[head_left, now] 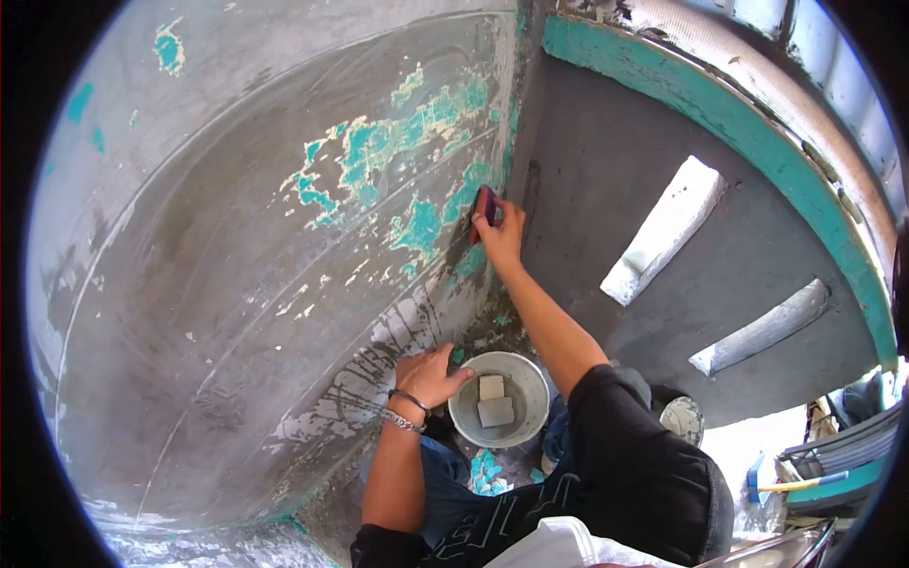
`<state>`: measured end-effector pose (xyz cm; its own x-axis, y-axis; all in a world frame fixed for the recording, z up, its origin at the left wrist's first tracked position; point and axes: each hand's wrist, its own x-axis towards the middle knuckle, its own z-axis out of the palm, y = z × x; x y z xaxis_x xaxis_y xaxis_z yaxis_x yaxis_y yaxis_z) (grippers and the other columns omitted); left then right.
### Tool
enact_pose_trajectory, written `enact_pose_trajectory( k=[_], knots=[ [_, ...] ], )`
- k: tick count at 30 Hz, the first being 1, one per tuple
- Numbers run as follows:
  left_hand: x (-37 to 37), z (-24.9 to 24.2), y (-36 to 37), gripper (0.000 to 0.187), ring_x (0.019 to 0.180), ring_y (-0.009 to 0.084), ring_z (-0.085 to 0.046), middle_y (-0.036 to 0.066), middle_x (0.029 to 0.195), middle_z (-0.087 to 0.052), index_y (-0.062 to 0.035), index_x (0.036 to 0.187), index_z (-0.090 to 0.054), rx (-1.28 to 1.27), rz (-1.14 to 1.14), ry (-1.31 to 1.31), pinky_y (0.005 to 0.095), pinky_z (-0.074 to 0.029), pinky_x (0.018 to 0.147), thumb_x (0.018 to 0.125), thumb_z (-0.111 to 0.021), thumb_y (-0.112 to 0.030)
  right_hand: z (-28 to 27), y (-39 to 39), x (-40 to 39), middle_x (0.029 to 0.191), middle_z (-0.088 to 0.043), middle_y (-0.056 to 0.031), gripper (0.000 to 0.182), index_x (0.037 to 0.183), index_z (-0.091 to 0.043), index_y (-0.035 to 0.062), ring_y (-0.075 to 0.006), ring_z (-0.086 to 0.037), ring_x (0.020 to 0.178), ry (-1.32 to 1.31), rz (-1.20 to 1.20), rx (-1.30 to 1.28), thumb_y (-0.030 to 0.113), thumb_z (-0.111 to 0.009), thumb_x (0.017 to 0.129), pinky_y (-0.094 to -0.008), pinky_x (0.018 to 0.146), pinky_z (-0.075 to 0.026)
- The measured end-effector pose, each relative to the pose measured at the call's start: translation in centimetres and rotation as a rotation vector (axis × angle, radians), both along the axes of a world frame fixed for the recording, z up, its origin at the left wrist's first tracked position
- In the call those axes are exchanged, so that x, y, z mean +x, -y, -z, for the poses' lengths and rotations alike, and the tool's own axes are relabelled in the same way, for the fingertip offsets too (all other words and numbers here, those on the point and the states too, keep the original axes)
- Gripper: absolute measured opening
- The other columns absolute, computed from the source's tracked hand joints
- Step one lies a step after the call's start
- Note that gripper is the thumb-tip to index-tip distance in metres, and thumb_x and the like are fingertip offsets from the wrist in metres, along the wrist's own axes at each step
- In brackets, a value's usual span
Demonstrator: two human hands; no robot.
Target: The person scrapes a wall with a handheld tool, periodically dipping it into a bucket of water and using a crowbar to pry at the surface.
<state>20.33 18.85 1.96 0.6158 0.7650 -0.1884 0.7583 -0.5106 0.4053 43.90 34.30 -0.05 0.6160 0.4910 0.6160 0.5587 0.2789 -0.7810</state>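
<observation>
My right hand (502,233) is closed around a dark red block (483,214), which is pressed to the grey wall (237,237) near the corner, beside patches of turquoise paint (418,225). Lower down, my left hand (428,379) holds nothing, its thumb apart from the other fingers, between the wet, streaked wall and the rim of a bucket (461,417). Two pale blocks (495,411) lie inside the bucket. Dark wet streaks run down the wall beside my left hand.
Two white slanted bars (663,232) stick out from the dark grey wall at the right. Turquoise chips (486,473) lie on the floor beside the bucket. A second bucket (682,419) stands behind my right arm. A tool with a yellow handle (803,483) is at the lower right.
</observation>
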Motion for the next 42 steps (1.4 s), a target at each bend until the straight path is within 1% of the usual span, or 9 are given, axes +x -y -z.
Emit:
enact_pose_trajectory(
  k=[8, 11, 16, 19, 21, 26, 30, 36, 42],
  knots=[
    [-0.6, 0.9, -0.1, 0.067, 0.100, 0.0384, -0.063, 0.022, 0.107, -0.065, -0.0028, 0.123, -0.056, -0.011, -0.022, 0.055, 0.0470, -0.050, 0.082, 0.082, -0.058, -0.056, -25.7, -3.6, 2.1, 0.115, -0.053, -0.0229, 0.055, 0.113, -0.058, 0.0012, -0.0386, -0.052, 0.107, 0.398, 0.032, 0.399, 0.035, -0.073, 0.072, -0.0423, 0.092, -0.044],
    [-1.2, 0.7, -0.1, 0.067, 0.100, 0.0387, -0.062, 0.022, 0.106, -0.066, -0.0027, 0.123, -0.056, 0.003, -0.051, 0.085, 0.0471, -0.050, 0.081, 0.082, -0.058, -0.056, -23.1, -3.4, 2.4, 0.111, -0.055, -0.0228, 0.056, 0.112, -0.058, 0.0008, -0.0364, -0.054, 0.103, 0.298, 0.060, 0.360, 0.037, -0.074, 0.072, -0.0417, 0.089, -0.046],
    [-1.0, 0.4, 0.2, 0.064, 0.096, 0.0391, -0.064, 0.021, 0.103, -0.067, -0.0049, 0.120, -0.057, 0.005, -0.032, 0.044, 0.0467, -0.050, 0.080, 0.081, -0.059, -0.056, -1.8, -1.2, 3.1, 0.107, -0.057, -0.0257, 0.059, 0.112, -0.060, -0.0012, -0.0335, -0.058, 0.102, -0.042, -0.077, -0.151, 0.038, -0.076, 0.072, -0.0417, 0.089, -0.046],
    [-0.6, 0.1, 0.5, 0.062, 0.094, 0.0391, -0.064, 0.021, 0.099, -0.068, -0.0059, 0.119, -0.058, 0.015, -0.024, 0.031, 0.0466, -0.050, 0.080, 0.081, -0.060, -0.055, -2.8, 0.2, 2.8, 0.118, -0.056, -0.0246, 0.067, 0.125, -0.053, -0.0028, -0.0300, -0.057, 0.104, -0.219, -0.267, -0.108, 0.035, -0.076, 0.075, -0.0400, 0.091, -0.045],
    [-0.4, 0.0, 0.4, 0.062, 0.094, 0.0391, -0.064, 0.020, 0.099, -0.068, -0.0061, 0.118, -0.058, -0.010, -0.018, 0.030, 0.0469, -0.050, 0.079, 0.081, -0.060, -0.055, -12.3, 2.1, 1.8, 0.129, -0.051, -0.0232, 0.074, 0.136, -0.043, -0.0031, -0.0284, -0.055, 0.110, -0.281, -0.486, 0.098, 0.031, -0.074, 0.078, -0.0390, 0.095, -0.044],
    [-0.7, 1.0, 0.6, 0.061, 0.087, 0.0385, -0.065, 0.020, 0.089, -0.068, -0.0036, 0.113, -0.059, 0.076, -0.023, 0.028, 0.0514, -0.047, 0.077, 0.080, -0.060, -0.055, -30.7, 1.4, 5.1, 0.122, -0.057, -0.0220, 0.060, 0.123, -0.054, 0.0053, -0.0338, -0.060, 0.105, 0.619, -0.069, 0.334, 0.028, -0.075, 0.072, -0.0417, 0.076, -0.054],
    [-0.9, -0.4, 3.4, 0.057, 0.093, 0.0325, -0.064, 0.017, 0.099, -0.068, -0.0062, 0.114, -0.058, 0.100, 0.005, 0.094, 0.0499, -0.041, 0.084, 0.080, -0.060, -0.053, -36.5, 1.6, 4.8, 0.123, -0.051, -0.0225, 0.063, 0.131, -0.050, 0.0102, -0.0418, -0.054, 0.110, 1.001, 0.373, 0.208, 0.022, -0.072, 0.073, -0.0497, 0.090, -0.047],
    [-1.6, -1.1, 5.8, 0.062, 0.093, 0.0314, -0.063, 0.017, 0.097, -0.067, -0.0048, 0.123, -0.055, 0.122, 0.070, 0.207, 0.0494, -0.040, 0.088, 0.081, -0.062, -0.050, -35.5, 0.3, 7.6, 0.132, -0.043, -0.0218, 0.064, 0.130, -0.050, 0.0098, -0.0416, -0.051, 0.114, 1.124, 0.500, 0.033, 0.019, -0.072, 0.071, -0.0486, 0.090, -0.047],
    [-3.0, -0.4, 4.4, 0.058, 0.088, 0.0331, -0.064, 0.015, 0.097, -0.067, -0.0063, 0.120, -0.056, 0.113, -0.032, 0.124, 0.0461, -0.043, 0.081, 0.079, -0.067, -0.046, -17.4, 0.3, 10.2, 0.118, -0.052, -0.0166, 0.057, 0.124, -0.054, 0.0118, -0.0359, -0.057, 0.095, 1.255, 0.445, 0.079, 0.022, -0.072, 0.070, -0.0454, 0.070, -0.054]
  ],
)
